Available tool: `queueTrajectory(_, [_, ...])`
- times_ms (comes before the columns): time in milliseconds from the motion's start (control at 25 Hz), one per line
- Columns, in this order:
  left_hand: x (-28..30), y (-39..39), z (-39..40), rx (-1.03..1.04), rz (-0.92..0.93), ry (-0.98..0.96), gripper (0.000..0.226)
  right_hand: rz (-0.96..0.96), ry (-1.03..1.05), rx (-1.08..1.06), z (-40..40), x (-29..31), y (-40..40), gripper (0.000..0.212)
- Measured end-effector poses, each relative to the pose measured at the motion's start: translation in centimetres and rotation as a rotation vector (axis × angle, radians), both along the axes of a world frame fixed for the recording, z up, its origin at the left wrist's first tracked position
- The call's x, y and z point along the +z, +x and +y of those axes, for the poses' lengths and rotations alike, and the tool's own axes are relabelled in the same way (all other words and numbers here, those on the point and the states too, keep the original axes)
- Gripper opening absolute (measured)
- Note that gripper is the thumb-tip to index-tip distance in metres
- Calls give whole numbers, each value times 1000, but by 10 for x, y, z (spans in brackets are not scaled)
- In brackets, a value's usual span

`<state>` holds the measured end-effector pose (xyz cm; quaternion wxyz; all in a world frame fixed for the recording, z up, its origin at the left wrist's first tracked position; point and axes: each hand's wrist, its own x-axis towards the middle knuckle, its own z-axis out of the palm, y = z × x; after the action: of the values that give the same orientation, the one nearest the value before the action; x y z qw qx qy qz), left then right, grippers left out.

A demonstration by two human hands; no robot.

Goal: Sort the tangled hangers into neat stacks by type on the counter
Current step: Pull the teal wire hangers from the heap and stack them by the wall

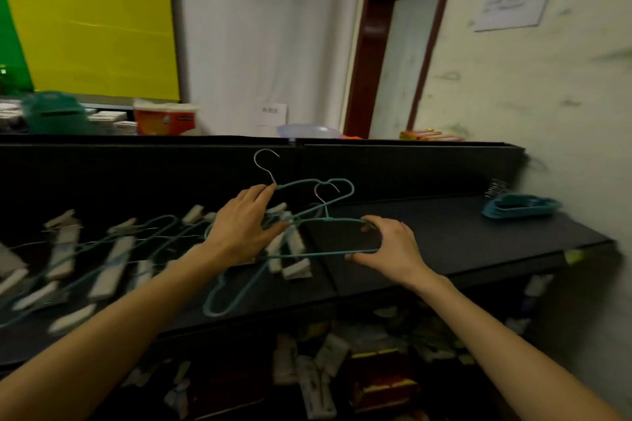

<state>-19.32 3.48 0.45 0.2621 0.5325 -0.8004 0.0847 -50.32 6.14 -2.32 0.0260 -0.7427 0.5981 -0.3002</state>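
Note:
Teal wire hangers (318, 251) lie tangled at the middle of the black counter (461, 232), some carrying white clips (294, 243). My right hand (390, 246) grips the right end of one teal hanger, thumb over its upper wire and fingers under the lower one. My left hand (242, 225) lies with spread fingers on the tangle, fingertips touching the neck of a hanger whose metal hook (265, 164) points up. More clip hangers (102, 256) sprawl over the left of the counter. A neat stack of teal hangers (521, 210) sits at the far right.
A black back panel (136, 174) rises behind the counter. A wall (564, 113) closes off the right side. Below the counter edge a shelf holds boxes and packets (342, 369). Behind the panel stand a green basket (54, 113), an orange box (164, 118) and a bowl (307, 130).

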Motion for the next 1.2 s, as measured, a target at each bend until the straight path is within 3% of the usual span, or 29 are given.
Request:
queueTrajectory(280, [-19, -240, -4, -119, 201, 61, 83, -136, 91, -223, 43, -28, -234, 88])
queueTrajectory(520, [-9, -381, -69, -210, 184, 59, 87, -177, 77, -373, 26, -26, -383, 90])
queueTrajectory(800, [-3, -539, -178, -324, 176, 13, 82, 16, 86, -423, -64, -2, -518, 91])
queueTrajectory(1200, [-1, -664, -266, -324, 111, -67, 84, 75, 227, -267, -183, 23, -654, 89])
